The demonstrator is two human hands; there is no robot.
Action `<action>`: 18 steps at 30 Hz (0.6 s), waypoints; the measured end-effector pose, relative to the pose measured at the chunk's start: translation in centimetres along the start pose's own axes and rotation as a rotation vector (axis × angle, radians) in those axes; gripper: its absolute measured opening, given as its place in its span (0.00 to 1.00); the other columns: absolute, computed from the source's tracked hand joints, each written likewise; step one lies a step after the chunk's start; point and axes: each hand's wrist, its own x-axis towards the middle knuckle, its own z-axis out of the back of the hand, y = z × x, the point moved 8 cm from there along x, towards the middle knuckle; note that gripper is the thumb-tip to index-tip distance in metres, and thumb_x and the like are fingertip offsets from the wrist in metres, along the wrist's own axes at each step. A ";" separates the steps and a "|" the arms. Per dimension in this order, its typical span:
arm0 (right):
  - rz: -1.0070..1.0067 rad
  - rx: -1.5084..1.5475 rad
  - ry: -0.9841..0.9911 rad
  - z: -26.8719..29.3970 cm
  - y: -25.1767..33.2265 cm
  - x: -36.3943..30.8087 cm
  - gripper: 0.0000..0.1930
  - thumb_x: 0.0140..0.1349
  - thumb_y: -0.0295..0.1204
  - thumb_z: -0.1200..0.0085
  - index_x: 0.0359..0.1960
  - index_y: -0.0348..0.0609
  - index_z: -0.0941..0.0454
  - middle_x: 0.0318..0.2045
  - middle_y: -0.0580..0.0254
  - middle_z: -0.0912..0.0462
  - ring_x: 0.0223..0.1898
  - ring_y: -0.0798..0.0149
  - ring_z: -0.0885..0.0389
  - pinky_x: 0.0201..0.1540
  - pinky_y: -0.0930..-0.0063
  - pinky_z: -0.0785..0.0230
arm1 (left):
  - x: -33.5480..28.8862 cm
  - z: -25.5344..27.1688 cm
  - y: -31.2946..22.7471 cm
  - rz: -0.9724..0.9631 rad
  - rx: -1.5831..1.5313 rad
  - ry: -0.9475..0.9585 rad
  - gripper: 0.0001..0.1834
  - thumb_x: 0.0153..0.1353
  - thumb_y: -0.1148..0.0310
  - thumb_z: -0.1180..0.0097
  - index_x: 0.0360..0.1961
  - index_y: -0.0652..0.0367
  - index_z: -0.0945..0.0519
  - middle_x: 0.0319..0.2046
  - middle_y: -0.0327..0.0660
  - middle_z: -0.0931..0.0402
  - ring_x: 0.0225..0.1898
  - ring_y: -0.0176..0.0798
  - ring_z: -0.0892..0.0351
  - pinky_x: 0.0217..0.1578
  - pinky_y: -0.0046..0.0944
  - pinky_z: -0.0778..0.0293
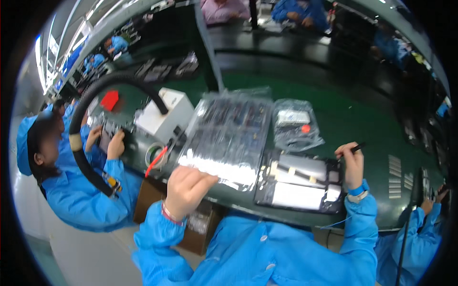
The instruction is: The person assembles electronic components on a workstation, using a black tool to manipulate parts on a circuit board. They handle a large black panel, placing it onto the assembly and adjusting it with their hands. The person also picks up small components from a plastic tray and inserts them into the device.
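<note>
My right hand point(352, 167) is closed round a slim black pen-like tool point(359, 147), raised at the right edge of an opened tablet point(265, 193). The tablet lies flat with silver battery packs point(298, 196) and a dark strip across the upper one. At the near left corner of a clear plastic tray point(224, 138), my left hand point(188, 188) hovers with thumb and fingers pinched together. Anything between those fingertips is too small to make out. Dark, thin parts fill the tray's compartments.
Beyond the tablet lies a clear plastic bag point(296, 125) with a red dot. Left of the tray stand a white box point(164, 112), a tape roll point(155, 155) and a black flexible hose point(76, 119). Metallic strips point(395, 176) lie far right. Co-workers sit at both sides.
</note>
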 end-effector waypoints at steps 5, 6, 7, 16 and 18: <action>-0.001 -0.066 -0.052 0.3 -1.0 1.1 0.06 0.60 0.26 0.59 0.27 0.39 0.32 0.24 0.64 0.25 0.24 0.75 0.31 0.29 0.82 0.37 | -0.8 2.0 -0.5 0.045 0.057 -0.093 0.11 0.35 0.78 0.43 0.25 0.57 0.22 0.21 0.35 0.28 0.25 0.39 0.28 0.25 0.36 0.34; -0.015 -0.033 -0.080 0.8 -1.3 1.3 0.06 0.60 0.26 0.58 0.27 0.39 0.32 0.22 0.66 0.27 0.23 0.76 0.32 0.27 0.83 0.38 | -0.8 2.2 -0.7 0.041 0.060 -0.102 0.10 0.35 0.78 0.43 0.25 0.57 0.22 0.21 0.35 0.28 0.25 0.39 0.28 0.25 0.36 0.34; 0.004 -0.032 -0.098 1.1 -0.7 1.4 0.06 0.60 0.27 0.58 0.27 0.40 0.32 0.20 0.68 0.29 0.21 0.77 0.34 0.24 0.84 0.41 | -0.6 2.3 -0.7 0.045 0.064 -0.100 0.10 0.35 0.77 0.43 0.25 0.57 0.22 0.21 0.35 0.28 0.26 0.39 0.28 0.25 0.36 0.33; 0.021 -0.070 -0.187 1.7 -1.0 1.2 0.07 0.61 0.29 0.57 0.26 0.41 0.32 0.16 0.72 0.34 0.18 0.80 0.39 0.18 0.85 0.49 | -3.6 6.1 -4.3 -0.085 0.216 -0.161 0.12 0.37 0.74 0.44 0.28 0.53 0.21 0.26 0.29 0.27 0.27 0.32 0.30 0.26 0.32 0.33; -0.008 -0.116 -0.207 2.3 -2.0 0.9 0.08 0.61 0.31 0.57 0.26 0.42 0.32 0.16 0.74 0.36 0.17 0.80 0.41 0.18 0.86 0.50 | -5.5 6.4 -5.5 -0.169 0.237 -0.098 0.10 0.40 0.73 0.43 0.28 0.52 0.21 0.26 0.29 0.28 0.27 0.30 0.31 0.26 0.30 0.32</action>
